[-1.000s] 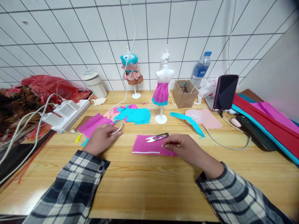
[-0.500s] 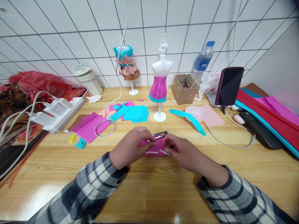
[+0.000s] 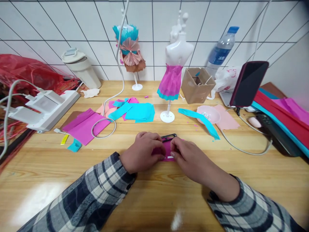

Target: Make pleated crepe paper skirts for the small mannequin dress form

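Observation:
A small magenta paper piece (image 3: 167,149) lies on the table between my hands, partly covered by them. My left hand (image 3: 144,154) rests on its left part with curled fingers, thumb along the near edge. My right hand (image 3: 189,158) has thumb and fingertips pinched together at a short white strip (image 3: 170,157) by the paper's near edge. Another tiny white end peeks out beside my left thumb. Thread snips with dark handles (image 3: 169,138) lie at the far side of the paper, just beyond my fingertips.
Behind stands a white mini dress form (image 3: 180,51) in a magenta and turquoise skirt. Turquoise paper pieces (image 3: 140,111), a pink bead dish (image 3: 216,114), a cardboard box (image 3: 198,85) and a phone (image 3: 249,84) surround it. A power strip (image 3: 54,109) and cable lie left.
The view has shifted and tilted down. My left hand has moved over the paper, covering most of one white strip. The strip at my right fingertips now lies more level.

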A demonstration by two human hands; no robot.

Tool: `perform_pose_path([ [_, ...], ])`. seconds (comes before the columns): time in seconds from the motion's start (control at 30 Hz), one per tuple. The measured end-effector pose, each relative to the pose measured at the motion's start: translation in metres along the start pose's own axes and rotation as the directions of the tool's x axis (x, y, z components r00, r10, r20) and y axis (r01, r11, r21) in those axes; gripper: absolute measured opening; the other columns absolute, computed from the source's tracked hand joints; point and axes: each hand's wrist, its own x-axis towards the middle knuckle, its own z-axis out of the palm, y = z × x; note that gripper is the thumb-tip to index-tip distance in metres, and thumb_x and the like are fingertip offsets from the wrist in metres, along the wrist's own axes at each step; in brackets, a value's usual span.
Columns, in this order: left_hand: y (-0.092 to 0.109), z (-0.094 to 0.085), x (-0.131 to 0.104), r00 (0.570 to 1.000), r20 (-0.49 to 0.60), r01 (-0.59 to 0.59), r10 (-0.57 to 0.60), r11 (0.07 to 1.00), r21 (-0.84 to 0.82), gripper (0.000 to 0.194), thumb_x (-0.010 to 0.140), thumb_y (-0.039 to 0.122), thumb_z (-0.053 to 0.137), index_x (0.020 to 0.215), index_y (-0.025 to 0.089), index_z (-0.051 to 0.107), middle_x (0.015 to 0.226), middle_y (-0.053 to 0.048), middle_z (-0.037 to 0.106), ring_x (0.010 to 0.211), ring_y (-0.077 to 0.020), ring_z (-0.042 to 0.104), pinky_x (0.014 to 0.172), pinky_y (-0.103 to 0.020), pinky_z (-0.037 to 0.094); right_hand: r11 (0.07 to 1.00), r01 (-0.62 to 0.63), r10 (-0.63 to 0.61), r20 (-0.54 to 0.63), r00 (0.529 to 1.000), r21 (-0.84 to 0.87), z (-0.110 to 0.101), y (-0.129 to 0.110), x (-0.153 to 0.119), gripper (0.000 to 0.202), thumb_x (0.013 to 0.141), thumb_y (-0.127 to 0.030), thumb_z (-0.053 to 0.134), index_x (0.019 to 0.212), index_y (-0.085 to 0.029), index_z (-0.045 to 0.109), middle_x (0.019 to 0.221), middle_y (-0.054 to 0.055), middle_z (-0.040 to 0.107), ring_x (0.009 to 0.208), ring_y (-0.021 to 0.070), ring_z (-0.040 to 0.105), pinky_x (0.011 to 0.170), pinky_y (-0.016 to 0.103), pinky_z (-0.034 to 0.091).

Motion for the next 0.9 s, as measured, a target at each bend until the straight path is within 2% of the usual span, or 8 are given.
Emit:
perform_pose_path([
  [0.23, -0.001, 0.001, 0.002, 0.999, -0.017, -0.035, 0.035, 0.999, 0.006, 0.013, 0.076, 0.020, 0.069, 0.085, 0.029, 0.073, 0.097, 0.001, 0.066, 0.097, -0.0201, 0.059, 0.094, -0.041, 0.035, 0.982, -0.002, 0.001, -0.004, 1.000, -0.188, 0.008, -0.004, -0.001, 0.011, 0.087, -0.010, 0.048, 0.093, -0.019, 0.050, 0.085, 0.004, 0.064, 0.080, 0.0215, 0.055, 0.071, 0.033, 0.033],
  [0.57, 0.001, 0.000, 0.001, 1.000, 0.004, -0.007, 0.007, 0.999, 0.035, 0.010, 0.077, 0.026, 0.071, 0.086, 0.029, 0.073, 0.096, 0.000, 0.066, 0.099, -0.0225, 0.058, 0.097, -0.045, 0.033, 0.941, -0.006, 0.001, -0.013, 1.000, -0.337, 0.011, -0.009, -0.001, 0.011, 0.089, -0.011, 0.046, 0.097, -0.017, 0.050, 0.086, 0.007, 0.064, 0.078, 0.0243, 0.057, 0.066, 0.033, 0.031],
  [0.9, 0.001, -0.001, 0.001, 1.000, -0.015, -0.021, 0.022, 0.999, 0.039, 0.007, 0.077, 0.027, 0.071, 0.084, 0.029, 0.072, 0.096, 0.000, 0.066, 0.097, -0.0223, 0.059, 0.098, -0.046, 0.033, 0.928, -0.010, 0.002, -0.023, 1.000, -0.372, 0.012, -0.011, -0.004, 0.011, 0.088, -0.010, 0.048, 0.097, -0.016, 0.050, 0.083, 0.009, 0.065, 0.074, 0.0232, 0.059, 0.059, 0.031, 0.031],
])
